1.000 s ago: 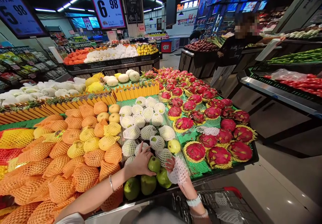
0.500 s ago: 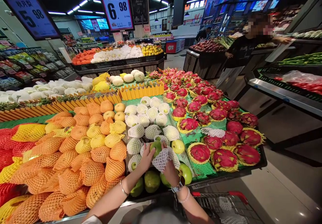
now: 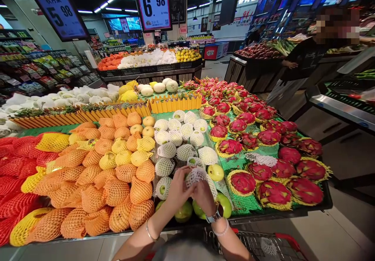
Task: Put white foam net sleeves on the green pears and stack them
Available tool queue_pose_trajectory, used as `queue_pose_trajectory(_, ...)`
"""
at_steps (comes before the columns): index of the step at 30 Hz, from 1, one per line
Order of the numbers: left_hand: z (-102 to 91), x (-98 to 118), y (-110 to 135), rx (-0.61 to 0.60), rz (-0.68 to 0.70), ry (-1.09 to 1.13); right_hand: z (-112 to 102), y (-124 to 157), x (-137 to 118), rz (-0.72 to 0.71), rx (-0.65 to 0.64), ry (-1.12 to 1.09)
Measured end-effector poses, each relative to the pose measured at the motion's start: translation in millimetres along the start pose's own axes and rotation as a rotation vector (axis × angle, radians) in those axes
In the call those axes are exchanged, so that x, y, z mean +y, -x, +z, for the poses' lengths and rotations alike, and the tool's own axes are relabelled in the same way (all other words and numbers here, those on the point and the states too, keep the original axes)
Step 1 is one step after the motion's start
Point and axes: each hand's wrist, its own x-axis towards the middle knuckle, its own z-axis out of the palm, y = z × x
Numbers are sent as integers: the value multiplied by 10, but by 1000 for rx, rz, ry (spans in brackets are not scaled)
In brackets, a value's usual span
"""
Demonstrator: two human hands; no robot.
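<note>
Both my hands meet over the green fruits at the front edge of the produce table [image 3: 263, 214]. My left hand [image 3: 178, 190] is curled around a green fruit that is mostly hidden under a white foam net [image 3: 198, 175]. My right hand [image 3: 203, 196] grips that net, which lies over the fruit's top. Several bare green fruits [image 3: 184, 212] lie just below my hands. Net-wrapped white fruits [image 3: 175, 142] sit right behind them.
Orange-netted fruits [image 3: 114, 190] fill the table's left, dragon fruits [image 3: 258, 151] its right. A red-handled shopping cart [image 3: 263, 245] stands against the front edge below my arms. A person in black [image 3: 304, 63] stands at the far right by another display. Price signs [image 3: 152, 3] hang overhead.
My left hand lifted a green fruit off the pile, and my right hand brought the foam net from the right onto it. Both hands have drawn close together; the view shifted rightward.
</note>
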Motion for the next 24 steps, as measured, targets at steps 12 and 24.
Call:
queue_pose_trajectory(12,-326,-36,-67,-114,-85,-278,-230,-136,-281,77,-252,100)
queue_pose_trajectory(24,-282,-61,87,-152,-233,-87,-495,-95,-316,157,-282,25)
